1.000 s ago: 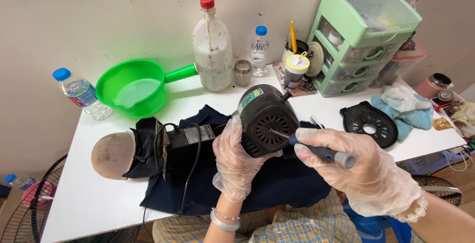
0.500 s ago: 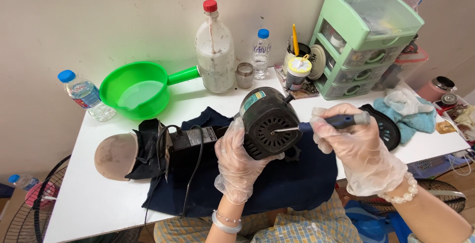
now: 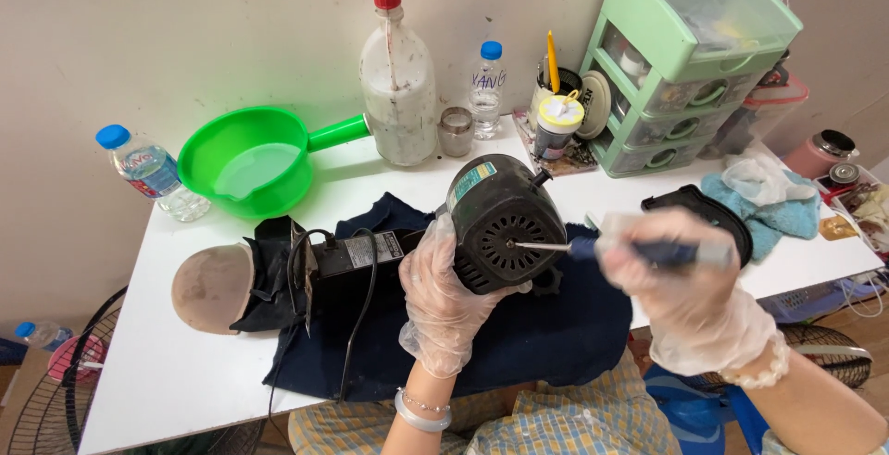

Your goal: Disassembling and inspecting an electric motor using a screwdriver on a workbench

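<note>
My gloved left hand grips the black motor housing above the dark cloth, tilting its vents toward the screwdriver clasped in my right hand.

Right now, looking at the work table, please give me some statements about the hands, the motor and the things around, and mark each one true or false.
1. The left hand holds the black electric motor above a dark blue cloth. True.
2. The right hand holds a pair of pliers. False: it holds a screwdriver with its tip at the motor's vented end.
3. Both hands wear thin clear gloves. True.
4. The green scoop pan lies upside down on the white table. False: it stands upright, open side up, near the wall.
5. The large bottle by the wall has a red cap. True.
6. The green drawer unit stands at the table's left end. False: it stands at the right end.
</note>
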